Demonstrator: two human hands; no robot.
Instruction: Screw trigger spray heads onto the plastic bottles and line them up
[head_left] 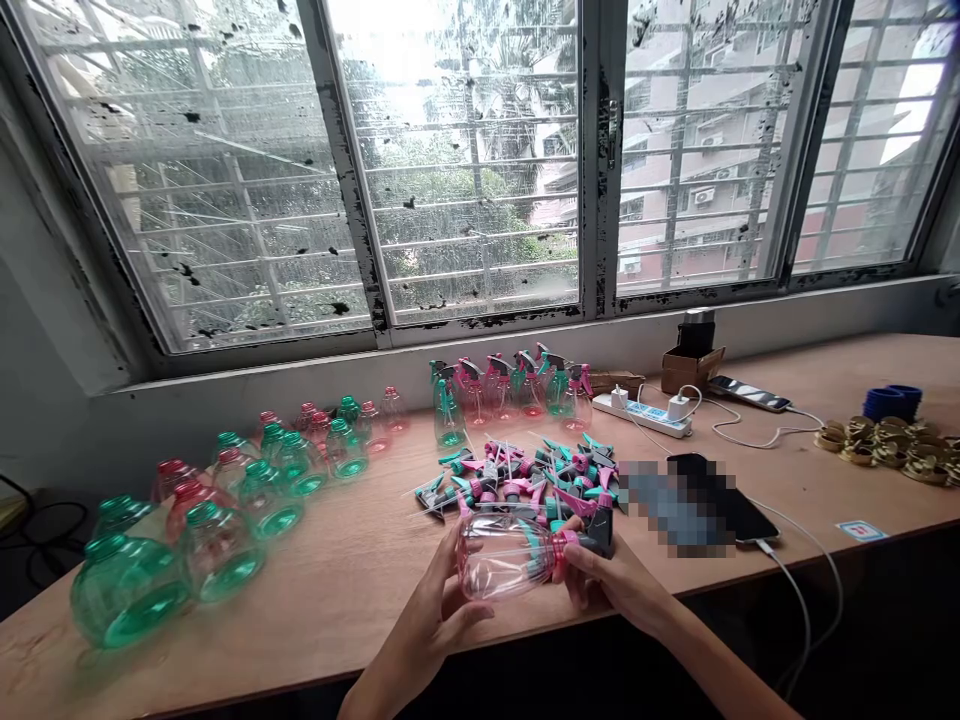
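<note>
A clear pink spray bottle (pixel 499 560) lies sideways between my two hands above the table's front edge. My left hand (pixel 448 590) cups its base, the thumb below and the fingers behind. At its neck, my right hand (pixel 596 570) grips the pink collar of a dark grey spray head (pixel 598 530), which sits on the bottle's mouth. I cannot tell how tightly it is screwed on. Just behind the bottle is a pile of loose pink, green and grey spray heads (pixel 517 475) with thin tubes.
Open green and pink bottles (pixel 274 500) stand in rows at the left. Several bottles with spray heads (pixel 501 388) stand by the window wall. To the right are a power strip (pixel 642 412), phones (pixel 724 495) with cables, gold-coloured pieces (pixel 892 445) and blue rings (pixel 891 402).
</note>
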